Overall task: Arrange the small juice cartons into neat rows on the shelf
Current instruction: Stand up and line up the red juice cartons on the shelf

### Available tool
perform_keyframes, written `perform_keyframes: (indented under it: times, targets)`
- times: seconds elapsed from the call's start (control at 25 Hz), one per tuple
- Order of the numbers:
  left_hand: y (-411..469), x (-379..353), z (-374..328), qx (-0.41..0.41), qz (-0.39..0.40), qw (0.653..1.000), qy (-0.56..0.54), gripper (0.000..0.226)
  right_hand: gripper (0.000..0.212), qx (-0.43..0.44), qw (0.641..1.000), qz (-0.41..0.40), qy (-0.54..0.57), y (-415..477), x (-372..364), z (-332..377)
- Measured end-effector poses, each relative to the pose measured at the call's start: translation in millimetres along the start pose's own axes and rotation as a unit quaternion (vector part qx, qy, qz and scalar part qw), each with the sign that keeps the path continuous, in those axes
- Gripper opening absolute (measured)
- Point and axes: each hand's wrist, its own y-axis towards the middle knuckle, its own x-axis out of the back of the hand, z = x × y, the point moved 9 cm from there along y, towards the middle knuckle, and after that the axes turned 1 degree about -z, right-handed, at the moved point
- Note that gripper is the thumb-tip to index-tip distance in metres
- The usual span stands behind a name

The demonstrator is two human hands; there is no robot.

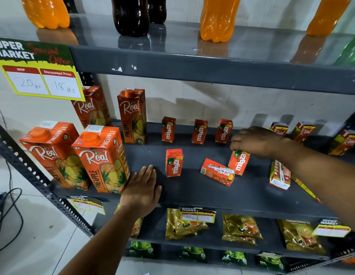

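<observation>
Three small orange Maaza cartons (199, 131) stand in a back row on the dark grey shelf (202, 193). In front, one Maaza carton (174, 162) stands upright alone. Another small carton (217, 172) lies flat on its side. My right hand (255, 141) grips the top of a tilted Maaza carton (239, 162) right behind the lying one. My left hand (142, 190) rests flat on the shelf's front, fingers apart, holding nothing. A small white-and-red carton (279, 178) lies at the right under my forearm.
Tall Real pineapple cartons (102, 159) stand at the shelf's left. Small Real cartons (303, 132) stand at the back right. Soda bottles (218, 18) fill the shelf above; tea packets (242, 229) lie on the one below. A price sign (39, 76) hangs upper left.
</observation>
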Motion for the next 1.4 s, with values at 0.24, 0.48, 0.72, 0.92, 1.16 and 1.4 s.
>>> perform_keyframes:
  times: [0.24,0.48,0.72,0.92,1.16,1.4]
  targets:
    - [1,-3,1,-0.001,0.003,1.0,0.01,0.07,0.057,0.024,0.999,0.006,-0.036,-2,-8,8]
    - [2,-5,1,-0.001,0.0,1.0,0.015,0.073,0.07,-0.078,0.952,-0.068,0.288,3,22,25]
    - [0,0,-1,-0.003,0.0,1.0,-0.002,0.073,0.051,-0.186,0.978,0.064,0.075,33,-11,66]
    - [0,-1,0,0.0,0.006,1.0,-0.005,0.069,0.047,-0.192,0.975,0.036,0.107,37,-12,66]
    - [0,4,-3,-0.009,-0.003,1.0,-0.01,0.072,0.044,-0.223,0.943,-0.01,0.247,34,29,38]
    - [-1,4,-1,-0.005,0.002,1.0,-0.015,0.072,0.047,-0.189,0.939,0.052,0.284,44,35,40]
